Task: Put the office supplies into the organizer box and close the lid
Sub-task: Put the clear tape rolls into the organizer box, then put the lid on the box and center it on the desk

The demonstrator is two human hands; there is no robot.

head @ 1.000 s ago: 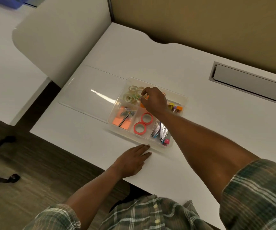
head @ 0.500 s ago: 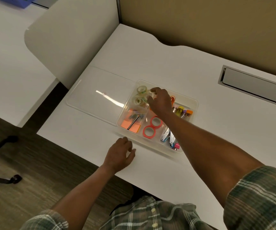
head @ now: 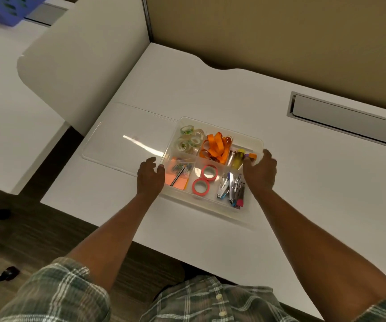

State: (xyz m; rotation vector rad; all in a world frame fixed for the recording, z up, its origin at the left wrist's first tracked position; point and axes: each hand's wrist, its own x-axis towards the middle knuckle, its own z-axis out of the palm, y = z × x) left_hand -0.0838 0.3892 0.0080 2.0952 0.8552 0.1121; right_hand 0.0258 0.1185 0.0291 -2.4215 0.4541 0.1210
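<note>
The left hand [head: 150,176] has its fingers loosely bent and holds nothing; its thumb lies against the left rim of the organizer box [head: 247,138]. The right hand [head: 260,169] is relaxed with its fingers spread over the box's right edge. Whether it presses on the plastic I cannot tell. Both forearms are bare and reach forward from plaid sleeves.

The box is clear, thin-walled plastic with rounded corners, split into six compartments, and sits on the smooth white desk [head: 210,94]. Its lid [head: 126,140] is off the box: a flat clear sheet lying on the desk against the box's left side.

- **Far row:** see-through tape rolls [head: 189,139] at the left, a tangle of orange bands [head: 217,146] in the middle, and small yellow, purple and orange pieces [head: 242,157] at the right.
- **Near row:** orange sticky notes [head: 175,180] under paper clips and a thin dark stick at the left, two pink tape rings [head: 201,185] in the middle, and metal staplers [head: 230,189] at the right.
</note>
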